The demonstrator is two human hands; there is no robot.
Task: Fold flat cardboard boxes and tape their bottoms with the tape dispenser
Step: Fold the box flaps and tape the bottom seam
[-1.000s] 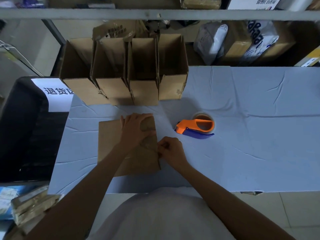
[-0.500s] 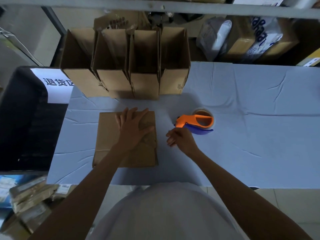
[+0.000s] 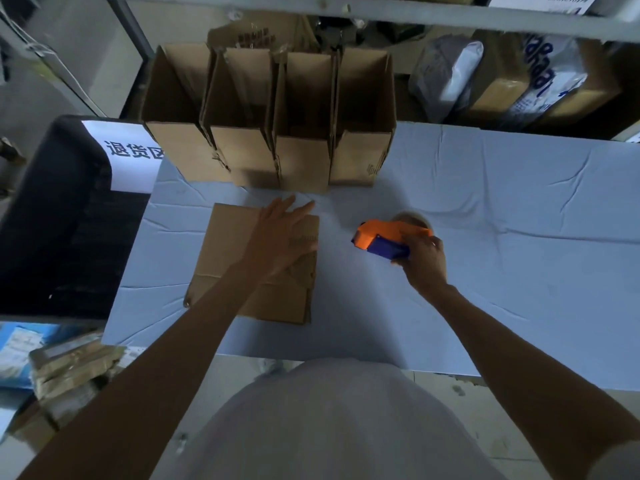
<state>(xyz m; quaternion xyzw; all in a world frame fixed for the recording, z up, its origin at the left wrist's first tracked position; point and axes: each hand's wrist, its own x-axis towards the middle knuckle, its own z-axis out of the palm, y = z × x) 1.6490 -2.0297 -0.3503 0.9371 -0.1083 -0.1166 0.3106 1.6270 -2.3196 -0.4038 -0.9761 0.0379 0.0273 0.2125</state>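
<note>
1. We see one flat cardboard box [image 3: 225, 261] on the near left part of the table [image 3: 485, 258]. It is matte brown corrugated board, roughly rectangular, with creased flaps along its right edge.
2. Its long axis runs from the near edge of the table to the far edge, leaning slightly to the right.
3. Our left hand [image 3: 280, 237] presses on the far right part of the box with its fingers straight and spread, gripping nothing.
4. One tape dispenser [image 3: 381, 237] sits just to the right of the box, apart from it. It is smooth plastic with an orange body and a blue handle, and a brown tape roll shows behind it.
5. The dispenser's long axis runs left to right, with its orange nose pointing at the flat box.
6. Our right hand [image 3: 424, 261] curls around the blue handle and holds it.
7. A wrinkled pale blue cloth covers the table.
8. Four upright boxes [image 3: 301, 161] of the same brown board stand side by side along the far edge, with their tops open.
9. A black bin [image 3: 52, 220] with a white printed sign [image 3: 128, 150] stands to the left of the table.
</note>
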